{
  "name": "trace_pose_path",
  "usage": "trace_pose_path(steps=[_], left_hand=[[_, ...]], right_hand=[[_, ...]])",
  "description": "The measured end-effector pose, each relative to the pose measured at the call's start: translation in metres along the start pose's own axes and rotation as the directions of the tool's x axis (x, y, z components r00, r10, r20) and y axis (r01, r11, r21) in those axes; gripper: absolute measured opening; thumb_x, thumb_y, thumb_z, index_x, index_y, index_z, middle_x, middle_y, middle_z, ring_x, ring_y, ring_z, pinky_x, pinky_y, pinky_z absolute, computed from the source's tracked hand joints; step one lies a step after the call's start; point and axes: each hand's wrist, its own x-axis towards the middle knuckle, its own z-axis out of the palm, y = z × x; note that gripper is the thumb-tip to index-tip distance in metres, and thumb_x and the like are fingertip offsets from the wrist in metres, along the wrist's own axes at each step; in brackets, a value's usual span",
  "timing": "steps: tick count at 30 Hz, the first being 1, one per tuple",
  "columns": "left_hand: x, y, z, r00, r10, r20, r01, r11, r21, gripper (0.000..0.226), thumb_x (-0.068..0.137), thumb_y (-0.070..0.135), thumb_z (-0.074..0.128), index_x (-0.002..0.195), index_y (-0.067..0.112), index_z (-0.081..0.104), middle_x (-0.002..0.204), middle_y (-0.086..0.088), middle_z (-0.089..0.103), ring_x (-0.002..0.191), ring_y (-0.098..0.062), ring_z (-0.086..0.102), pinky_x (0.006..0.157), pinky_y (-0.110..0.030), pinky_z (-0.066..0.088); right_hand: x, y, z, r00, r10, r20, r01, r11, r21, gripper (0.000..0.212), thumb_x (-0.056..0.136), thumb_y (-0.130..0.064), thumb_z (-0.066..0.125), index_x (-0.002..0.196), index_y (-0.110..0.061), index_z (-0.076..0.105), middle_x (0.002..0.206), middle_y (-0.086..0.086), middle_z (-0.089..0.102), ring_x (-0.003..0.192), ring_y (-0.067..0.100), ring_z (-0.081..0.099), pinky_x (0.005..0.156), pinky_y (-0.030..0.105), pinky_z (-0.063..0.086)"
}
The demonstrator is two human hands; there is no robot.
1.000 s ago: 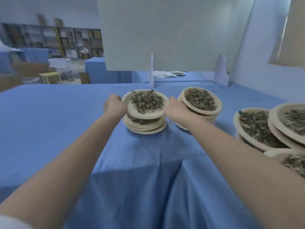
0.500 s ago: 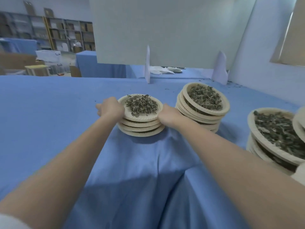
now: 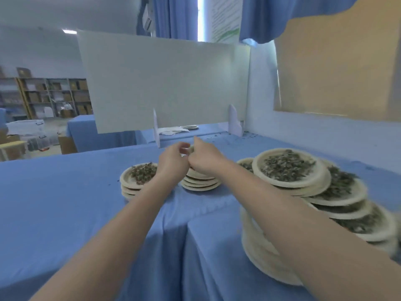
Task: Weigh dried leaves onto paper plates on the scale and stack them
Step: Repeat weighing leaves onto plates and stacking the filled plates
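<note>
A blue-clothed worktop (image 3: 65, 209) carried stacked paper plates (image 3: 199, 181) of dried leaves (image 3: 286, 165). Left hand (image 3: 173, 164) and right hand (image 3: 206, 158) hovered together above; grip unclear. Light, flimsy plates likely need two-sided rim holds.

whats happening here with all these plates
A person is sorting round paper plates of dried leaves into stacks on a table with a blue cloth. Both hands meet above the middle stack: the left hand and the right hand have curled fingers, and what they hold is hidden. A short stack sits to the left, and taller, leaning stacks crowd the right side. No scale is in view.
</note>
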Motion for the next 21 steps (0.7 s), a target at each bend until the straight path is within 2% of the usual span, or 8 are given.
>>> trace_pose_path(steps=[2,4,8,12,14,16,19,21], left_hand=[[-0.014,0.044,0.015,0.997,0.070,0.043,-0.068,0.997,-0.047,0.041,0.087,0.004,0.048,0.126,0.017,0.057,0.117,0.000,0.062,0.092,-0.011,0.052,0.064,-0.012,0.037],[-0.029,0.090,0.040,0.985,0.152,0.085,-0.142,0.984,-0.105,0.043,0.085,0.000,0.047,0.123,0.017,0.058,0.116,-0.002,0.064,0.099,-0.017,0.058,0.076,-0.022,0.044],[-0.062,0.179,0.113,0.942,0.271,0.198,-0.239,0.956,-0.173,0.042,0.086,0.002,0.045,0.122,0.019,0.058,0.109,-0.005,0.066,0.100,-0.019,0.058,0.070,-0.022,0.034],[-0.105,0.244,0.206,0.846,0.327,0.420,-0.241,0.939,-0.246,0.041,0.087,0.002,0.043,0.120,0.018,0.060,0.108,-0.005,0.069,0.101,-0.023,0.061,0.075,-0.028,0.042],[-0.127,0.263,0.249,0.803,0.364,0.471,-0.263,0.927,-0.269,0.035,0.088,0.002,0.045,0.114,0.015,0.064,0.113,-0.005,0.068,0.106,-0.022,0.061,0.084,-0.027,0.043],[-0.141,0.273,0.286,0.790,0.350,0.504,-0.265,0.935,-0.234,0.036,0.088,0.004,0.046,0.116,0.016,0.064,0.120,-0.003,0.064,0.109,-0.018,0.058,0.085,-0.022,0.040],[-0.144,0.280,0.328,0.782,0.287,0.553,-0.239,0.958,-0.158,0.043,0.084,0.005,0.048,0.125,0.017,0.056,0.124,-0.006,0.060,0.097,-0.021,0.060,0.077,-0.023,0.040],[-0.139,0.280,0.347,0.789,0.266,0.554,-0.275,0.959,-0.069,0.047,0.083,0.006,0.049,0.129,0.014,0.051,0.126,-0.010,0.058,0.105,-0.025,0.057,0.082,-0.028,0.041]], right_hand=[[-0.026,0.019,-0.039,0.998,0.012,-0.069,-0.015,0.999,-0.036,0.049,0.093,-0.010,0.040,0.141,-0.007,0.031,0.141,0.014,0.044,0.128,0.028,0.042,0.081,0.027,0.033],[-0.053,0.045,-0.077,0.989,0.032,-0.143,-0.038,0.999,-0.039,0.042,0.095,-0.012,0.040,0.136,-0.008,0.039,0.135,0.013,0.050,0.121,0.027,0.048,0.076,0.025,0.033],[-0.117,0.119,-0.153,0.952,0.146,-0.269,-0.164,0.985,-0.045,0.041,0.093,-0.013,0.044,0.133,-0.010,0.045,0.129,0.009,0.055,0.118,0.024,0.051,0.072,0.021,0.031],[-0.187,0.209,-0.206,0.906,0.324,-0.274,-0.363,0.926,-0.107,0.039,0.092,-0.015,0.044,0.131,-0.012,0.047,0.128,0.009,0.055,0.105,0.022,0.052,0.069,0.025,0.037],[-0.219,0.253,-0.221,0.883,0.393,-0.256,-0.446,0.873,-0.197,0.039,0.094,-0.017,0.045,0.133,-0.011,0.047,0.133,0.010,0.053,0.116,0.025,0.051,0.083,0.030,0.042],[-0.243,0.293,-0.230,0.847,0.477,-0.234,-0.527,0.810,-0.258,0.048,0.094,-0.016,0.043,0.141,-0.011,0.038,0.143,0.012,0.044,0.127,0.027,0.044,0.097,0.031,0.036],[-0.258,0.341,-0.238,0.780,0.579,-0.236,-0.626,0.722,-0.295,0.051,0.094,-0.021,0.044,0.143,-0.013,0.032,0.144,0.011,0.041,0.130,0.030,0.040,0.104,0.035,0.036],[-0.258,0.364,-0.237,0.754,0.610,-0.242,-0.656,0.687,-0.312,0.050,0.094,-0.025,0.046,0.141,-0.011,0.034,0.145,0.011,0.037,0.131,0.032,0.037,0.106,0.043,0.034]])
